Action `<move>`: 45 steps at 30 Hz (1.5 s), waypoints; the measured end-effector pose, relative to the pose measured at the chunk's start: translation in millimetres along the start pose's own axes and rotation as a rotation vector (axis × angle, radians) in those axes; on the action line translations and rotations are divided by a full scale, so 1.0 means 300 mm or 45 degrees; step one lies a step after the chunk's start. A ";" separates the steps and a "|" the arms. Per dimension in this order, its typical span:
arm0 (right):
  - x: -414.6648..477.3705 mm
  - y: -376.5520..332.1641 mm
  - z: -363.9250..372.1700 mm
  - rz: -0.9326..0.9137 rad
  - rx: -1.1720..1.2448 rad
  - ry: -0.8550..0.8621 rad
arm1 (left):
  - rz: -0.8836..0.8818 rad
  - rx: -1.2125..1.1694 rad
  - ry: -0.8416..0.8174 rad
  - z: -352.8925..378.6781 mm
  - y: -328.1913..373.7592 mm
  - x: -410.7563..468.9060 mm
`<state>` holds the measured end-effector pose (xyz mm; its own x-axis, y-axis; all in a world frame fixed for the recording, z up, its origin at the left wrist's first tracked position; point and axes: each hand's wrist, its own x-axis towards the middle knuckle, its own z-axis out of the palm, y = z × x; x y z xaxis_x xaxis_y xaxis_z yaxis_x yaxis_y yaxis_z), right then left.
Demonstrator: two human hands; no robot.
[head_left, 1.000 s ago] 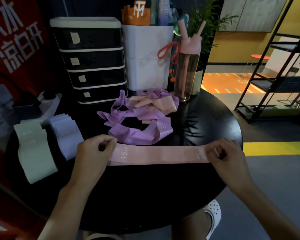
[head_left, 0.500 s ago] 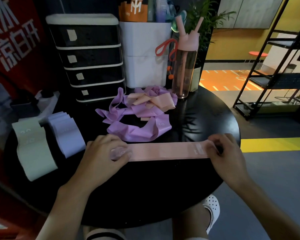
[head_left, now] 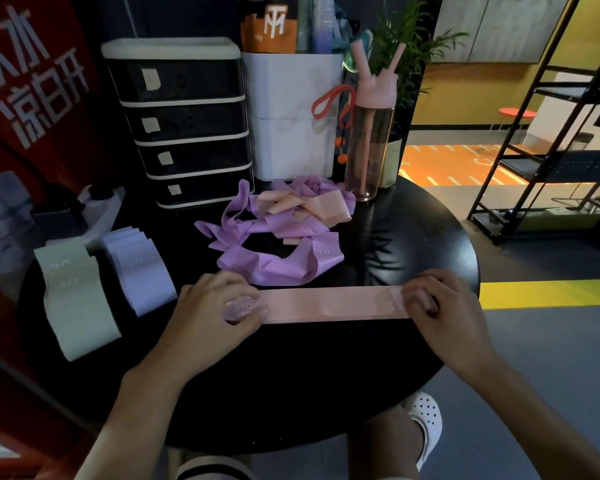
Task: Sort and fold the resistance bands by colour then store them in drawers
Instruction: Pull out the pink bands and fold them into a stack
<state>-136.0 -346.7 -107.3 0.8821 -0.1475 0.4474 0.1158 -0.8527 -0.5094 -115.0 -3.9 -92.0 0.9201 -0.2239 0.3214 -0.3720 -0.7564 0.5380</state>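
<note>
Now L hand (head_left: 215, 315), R hand (head_left: 445, 318) on pink band (head_left: 333, 303)

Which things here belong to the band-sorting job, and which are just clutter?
Job: pink band, gripped by left hand and right hand; purple-peach tangle; folded green stack; folded lilac stack; drawer unit.
Clutter: water bottle; white bin; potted plant.

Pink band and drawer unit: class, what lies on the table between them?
In the head view, a loose tangle of purple bands with peach bands on top lies between the flat pink band and the drawer unit.
</note>
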 end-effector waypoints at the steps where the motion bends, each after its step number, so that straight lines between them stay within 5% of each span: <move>1: 0.000 0.001 0.000 -0.004 0.004 -0.012 | 0.006 -0.021 0.043 -0.003 0.008 0.003; 7: 0.042 -0.021 -0.010 -0.038 0.007 0.051 | 0.127 -0.007 0.311 -0.037 0.094 0.109; 20: 0.481 -0.341 0.168 -0.437 0.080 -0.255 | -0.171 0.201 0.070 0.066 0.028 0.318; 38: 0.747 -0.465 0.514 -0.276 -0.497 -0.630 | -0.182 0.293 0.045 0.097 -0.025 0.314; 45: 0.724 -0.455 0.445 -0.314 -0.083 -0.345 | -0.186 0.235 0.068 0.083 -0.011 0.313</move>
<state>100.7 -195.4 -38.8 0.9212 0.1967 0.3356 0.3181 -0.8775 -0.3588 -24.4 -37.6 -83.2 0.9530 -0.0745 0.2938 -0.2018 -0.8792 0.4317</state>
